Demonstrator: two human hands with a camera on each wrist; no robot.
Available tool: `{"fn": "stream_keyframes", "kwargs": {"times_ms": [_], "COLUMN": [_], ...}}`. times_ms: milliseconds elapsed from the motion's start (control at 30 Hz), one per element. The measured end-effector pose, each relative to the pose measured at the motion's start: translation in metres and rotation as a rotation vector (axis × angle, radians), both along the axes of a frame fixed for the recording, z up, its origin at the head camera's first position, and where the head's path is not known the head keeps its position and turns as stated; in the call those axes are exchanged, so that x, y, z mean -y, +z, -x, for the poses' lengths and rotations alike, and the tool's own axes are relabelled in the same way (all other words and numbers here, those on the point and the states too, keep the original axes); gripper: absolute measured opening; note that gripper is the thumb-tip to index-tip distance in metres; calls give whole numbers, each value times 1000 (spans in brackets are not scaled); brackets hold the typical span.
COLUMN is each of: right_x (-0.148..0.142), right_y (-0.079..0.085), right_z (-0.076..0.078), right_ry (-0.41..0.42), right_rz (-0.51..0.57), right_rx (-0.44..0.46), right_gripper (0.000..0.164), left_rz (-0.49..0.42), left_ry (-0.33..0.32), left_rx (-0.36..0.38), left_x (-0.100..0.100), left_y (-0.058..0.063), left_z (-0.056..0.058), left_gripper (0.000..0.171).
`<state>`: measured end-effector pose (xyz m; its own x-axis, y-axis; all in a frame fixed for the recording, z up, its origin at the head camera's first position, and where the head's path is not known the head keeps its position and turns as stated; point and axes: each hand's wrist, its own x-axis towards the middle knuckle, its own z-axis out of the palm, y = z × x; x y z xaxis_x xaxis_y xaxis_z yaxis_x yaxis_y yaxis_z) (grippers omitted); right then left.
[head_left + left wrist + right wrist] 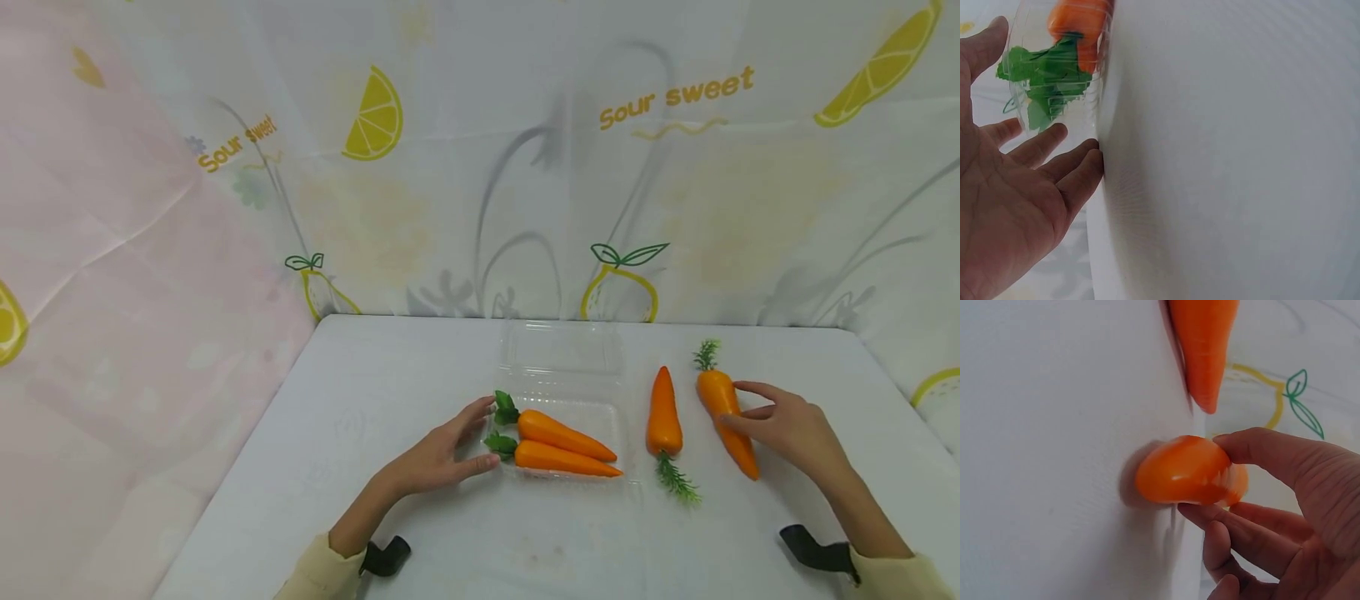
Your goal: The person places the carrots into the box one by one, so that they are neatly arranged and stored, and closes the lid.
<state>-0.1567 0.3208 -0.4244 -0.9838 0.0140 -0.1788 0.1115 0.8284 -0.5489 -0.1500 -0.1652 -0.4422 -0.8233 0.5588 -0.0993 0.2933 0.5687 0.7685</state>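
Observation:
A clear plastic box (611, 419) lies with its lid folded back, holding two orange carrots (562, 432) with leafy green tops at its left end. My left hand (442, 454) is at that end, thumb and fingers spread around the corner; in the left wrist view the fingers (1082, 175) reach the box's edge by the green leaves (1047, 81). On the right, my right hand (795, 429) pinches a carrot (718, 396) between thumb and fingers, its feathery top pointing away. The right wrist view shows this carrot (1179, 472) close to the white surface.
Another carrot (663, 417) lies between the box and my right hand, its feathery top toward me. The clear lid (562, 346) lies flat behind the box. A white table (420, 358) carries everything, with a lemon-printed cloth (465, 192) hanging behind.

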Motion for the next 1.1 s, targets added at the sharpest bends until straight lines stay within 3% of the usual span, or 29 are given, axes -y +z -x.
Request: {"fn": "stream_keyframes", "kwargs": {"times_ms": [700,1100], "right_x": [2,7], "right_y": [-10,-1], "right_z": [-9,-13], "right_ry": [-37,-22], "right_rz": [25,39], "right_rx": [-129,-193], "right_gripper": [77,71], "left_rz": [-1,-9], "left_ry": [-5,-2], "left_rx": [-11,4], "left_x": [1,1], "left_y": [-3,-3], "left_z": [1,1], "left_gripper": [81,80]}}
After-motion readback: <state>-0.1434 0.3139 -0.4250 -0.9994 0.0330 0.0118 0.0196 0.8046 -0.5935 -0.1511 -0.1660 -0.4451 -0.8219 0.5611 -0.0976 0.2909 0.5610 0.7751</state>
